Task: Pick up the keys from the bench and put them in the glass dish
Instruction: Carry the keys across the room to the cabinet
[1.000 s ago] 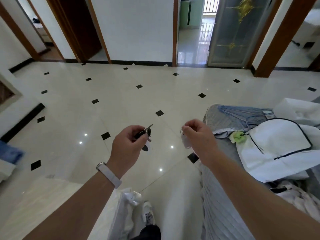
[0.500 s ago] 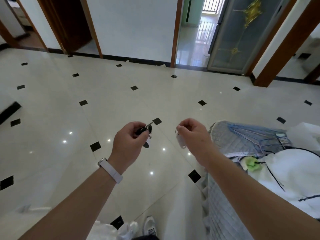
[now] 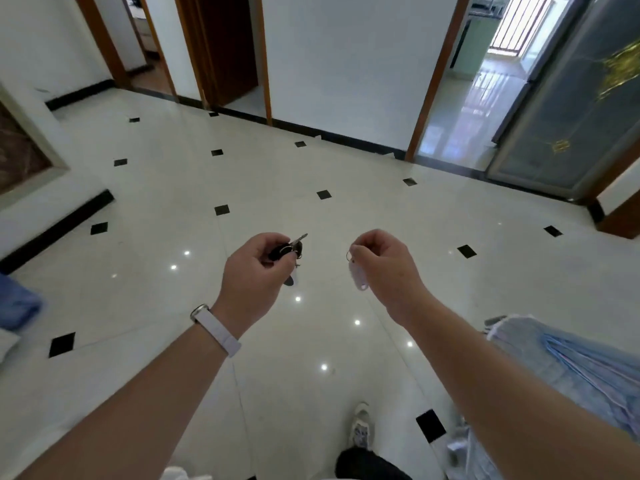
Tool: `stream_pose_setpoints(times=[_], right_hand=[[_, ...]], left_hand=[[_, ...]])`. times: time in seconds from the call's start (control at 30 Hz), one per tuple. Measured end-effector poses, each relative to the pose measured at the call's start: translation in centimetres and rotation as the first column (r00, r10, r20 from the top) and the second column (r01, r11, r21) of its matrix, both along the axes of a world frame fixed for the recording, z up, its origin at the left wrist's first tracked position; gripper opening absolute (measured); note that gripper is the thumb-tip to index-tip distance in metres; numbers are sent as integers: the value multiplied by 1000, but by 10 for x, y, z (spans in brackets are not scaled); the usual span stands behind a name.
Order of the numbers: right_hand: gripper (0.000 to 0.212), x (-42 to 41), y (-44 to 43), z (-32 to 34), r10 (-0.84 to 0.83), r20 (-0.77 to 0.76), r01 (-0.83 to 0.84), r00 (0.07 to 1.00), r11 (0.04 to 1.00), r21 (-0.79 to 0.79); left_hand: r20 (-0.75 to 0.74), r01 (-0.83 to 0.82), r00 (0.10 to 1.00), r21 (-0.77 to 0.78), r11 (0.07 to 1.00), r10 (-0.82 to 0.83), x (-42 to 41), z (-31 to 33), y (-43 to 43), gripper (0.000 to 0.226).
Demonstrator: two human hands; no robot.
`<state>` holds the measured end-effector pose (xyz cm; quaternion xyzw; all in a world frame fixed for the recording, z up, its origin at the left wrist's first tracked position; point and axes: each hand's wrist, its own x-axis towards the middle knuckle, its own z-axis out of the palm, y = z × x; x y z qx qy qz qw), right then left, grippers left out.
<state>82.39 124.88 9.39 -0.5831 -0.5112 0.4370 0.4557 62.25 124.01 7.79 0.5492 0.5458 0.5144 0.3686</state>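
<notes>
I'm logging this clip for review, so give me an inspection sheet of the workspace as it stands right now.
Surface: glossy pale tiled floor with small black diamond insets; no bench top in view.
Job's things: dark key bunch pinched in the left hand; white key tag on a ring hanging from the right hand. Glass dish: nothing seen.
Clutter: pale blue cloth at the lower right; blue item at the left edge, too blurred to name.
Hands: left hand shut on the keys, white wristband on its wrist; right hand shut on the tag's ring.
Cables: nothing seen.
Surroundings: white walls, wood-framed doorways, glass door with gold ornament; one shoe below.
</notes>
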Motion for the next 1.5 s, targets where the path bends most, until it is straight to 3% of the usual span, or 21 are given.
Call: stream_pose_setpoints(times=[0.3,0.53,0.67,0.9,1.2,1.5], right_hand=[[14,-55,141,-16,187,-28,-187,982,982,-9],[8,-92,260,-10,367,-84,-370,926,929,-27],[7,-123,313,-8,469,-105,-474,877,880,-25],[8,-217,347,-6,691,-85,-692,718,721,14],[6,-364,360,-18,850,-70,-852,521,523,3],[10,-540,385,-17,875,24,-875,484,484,-6]], left_hand=[[-110,-199,975,-43,979,194,-45,-9,102,19],[-173,-343,928,-45,938,331,-75,4,194,14],[-138,-461,879,-2,887,456,-98,8,219,14],[-113,-663,745,-16,749,657,-166,10,203,18],[-80,-823,566,-8,568,820,-276,-7,184,15],[-76,-887,462,-58,459,884,-437,-20,194,15]])
